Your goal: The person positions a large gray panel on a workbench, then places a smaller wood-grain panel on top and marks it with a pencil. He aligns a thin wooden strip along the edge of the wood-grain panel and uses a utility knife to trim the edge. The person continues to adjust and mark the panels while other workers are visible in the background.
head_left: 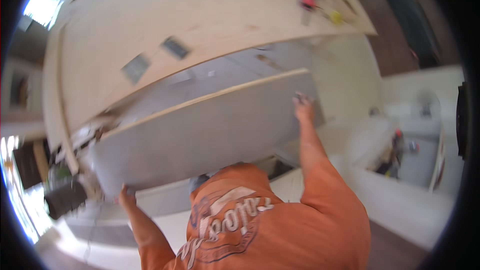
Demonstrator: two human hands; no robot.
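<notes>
A long grey panel (210, 125) with a pale wood edge lies slantwise in front of my body, its right end farther away than its left. My left hand (127, 197) is closed on the panel's near edge toward the left end, with the thumb on top. Close to the right end, my right hand (303, 107) is against the panel's grey face. Its fingers are curled, and something small and dark shows at them, too blurred to name.
Beyond the panel stands a large pale wooden worktop (200, 10) carrying two dark grey flat pieces (175, 47). Red-and-black tools (307, 1) lie at its far right corner. An open white box-like unit (415, 152) holding tools is at right. A long wood strip (61, 90) is at left.
</notes>
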